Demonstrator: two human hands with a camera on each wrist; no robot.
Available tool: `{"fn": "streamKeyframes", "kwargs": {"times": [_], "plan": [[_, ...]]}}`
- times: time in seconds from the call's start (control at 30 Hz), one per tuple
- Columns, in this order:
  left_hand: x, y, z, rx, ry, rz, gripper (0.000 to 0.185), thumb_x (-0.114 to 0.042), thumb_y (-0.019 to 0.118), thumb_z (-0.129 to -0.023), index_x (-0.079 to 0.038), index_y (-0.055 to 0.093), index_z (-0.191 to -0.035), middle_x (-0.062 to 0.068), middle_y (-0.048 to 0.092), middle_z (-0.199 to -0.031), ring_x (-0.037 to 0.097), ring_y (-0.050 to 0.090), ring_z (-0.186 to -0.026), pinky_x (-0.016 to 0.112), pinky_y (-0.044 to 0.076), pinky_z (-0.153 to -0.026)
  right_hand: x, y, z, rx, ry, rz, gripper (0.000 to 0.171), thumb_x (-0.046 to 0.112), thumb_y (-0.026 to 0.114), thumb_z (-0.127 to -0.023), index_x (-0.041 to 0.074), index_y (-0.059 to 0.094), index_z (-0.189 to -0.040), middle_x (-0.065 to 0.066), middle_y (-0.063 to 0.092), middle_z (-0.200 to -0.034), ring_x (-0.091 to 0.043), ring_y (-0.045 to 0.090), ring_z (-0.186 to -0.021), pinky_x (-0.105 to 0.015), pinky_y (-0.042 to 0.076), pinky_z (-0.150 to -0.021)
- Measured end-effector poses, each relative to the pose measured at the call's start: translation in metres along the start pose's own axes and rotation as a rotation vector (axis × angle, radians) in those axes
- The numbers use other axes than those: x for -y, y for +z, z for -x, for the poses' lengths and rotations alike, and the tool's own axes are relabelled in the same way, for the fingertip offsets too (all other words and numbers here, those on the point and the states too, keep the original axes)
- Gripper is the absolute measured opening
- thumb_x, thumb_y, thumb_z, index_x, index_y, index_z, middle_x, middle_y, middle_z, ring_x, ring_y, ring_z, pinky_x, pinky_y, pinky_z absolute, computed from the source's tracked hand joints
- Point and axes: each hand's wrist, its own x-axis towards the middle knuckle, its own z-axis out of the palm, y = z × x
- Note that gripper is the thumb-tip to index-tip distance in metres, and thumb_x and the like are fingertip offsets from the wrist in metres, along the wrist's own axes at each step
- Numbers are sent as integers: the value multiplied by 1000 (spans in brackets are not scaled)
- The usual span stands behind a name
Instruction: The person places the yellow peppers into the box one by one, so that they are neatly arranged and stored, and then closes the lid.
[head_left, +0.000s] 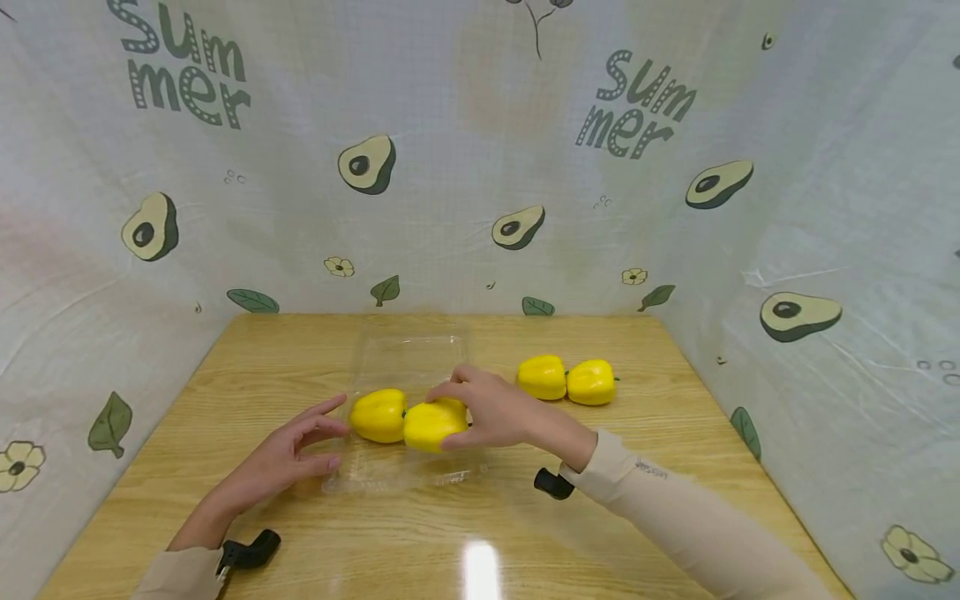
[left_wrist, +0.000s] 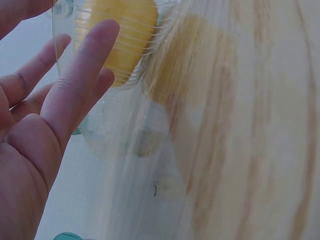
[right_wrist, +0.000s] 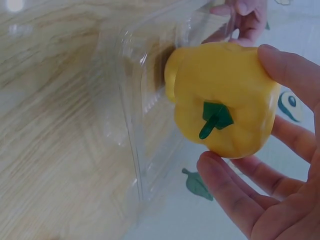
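"Summer" twice on backdrop cloth [head_left: 480,150]

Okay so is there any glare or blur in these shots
Head view: a bright glare patch on the table near the front edge, and wide-angle bending of the walls. Left wrist view: the fingers and the clear container look soft and blurred. Right wrist view: the held pepper is sharp.

The table [head_left: 660,467] is showing a light wood grain under a glossy coat, catching a bright glare near its front edge. The clear container [head_left: 408,350] is looking like thin, transparent plastic, ribbed and shiny along its rim. The yellow peppers [head_left: 566,379] are appearing smooth and waxy, probably plastic, though the view is too soft to be sure. The backdrop [head_left: 480,167] is hanging as a creased sheet with a faint sheen, printed with avocados. The sleeve [head_left: 675,508] is looking like matt, soft cloth.
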Motion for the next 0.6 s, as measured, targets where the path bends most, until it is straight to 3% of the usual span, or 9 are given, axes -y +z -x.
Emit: {"fn": "streamKeyframes", "kwargs": {"times": [0.07, 0.23, 0.3, 0.5, 0.6], "plan": [[0, 0, 0, -2, 4, 0, 38, -14, 75, -101, -7, 64, -136, 10, 20, -177, 35, 49, -145, 25, 54, -103, 3, 2, -2, 5, -1, -16, 60, 44, 86, -91, 24, 65, -144, -2, 56, -115, -13, 51, -80, -26, 47, -70], [2, -1, 1, -1, 19, 5, 38, -13, 75, -101, -7, 64, -137, 11, 20, -177, -1, 53, -138, 25, 54, -103, 11, 7, -6, 28, 5, -34, 60, 44, 85, -91, 25, 65, -144, -2, 56, -116, -14, 53, -83, -26, 47, -73], [3, -1, 1, -3, 20, 3, 38, -13, 76, -100, -7, 64, -136, 11, 20, -176, -7, 51, -134, 24, 53, -103, 13, 10, -8, 32, 6, -38, 61, 44, 85, -91, 24, 64, -145, -2, 56, -116, -14, 52, -83, -26, 46, -72], [4, -2, 2, 0, 26, -1, 38, -14, 76, -101, -7, 64, -136, 12, 21, -176, 29, 51, -144, 24, 54, -103, 18, 18, -11, 32, 5, -45, 62, 45, 85, -91, 24, 64, -145, -1, 53, -114, -13, 50, -83, -25, 43, -70], [4, -2, 2, 4, 27, 6, 38, -13, 75, -101, -7, 64, -136, 12, 21, -176, 20, 53, -143, 25, 54, -103, 21, 22, -14, 34, 2, -46, 61, 45, 85, -91, 24, 64, -145, -1, 54, -113, -13, 50, -83, -24, 43, -69]]}}
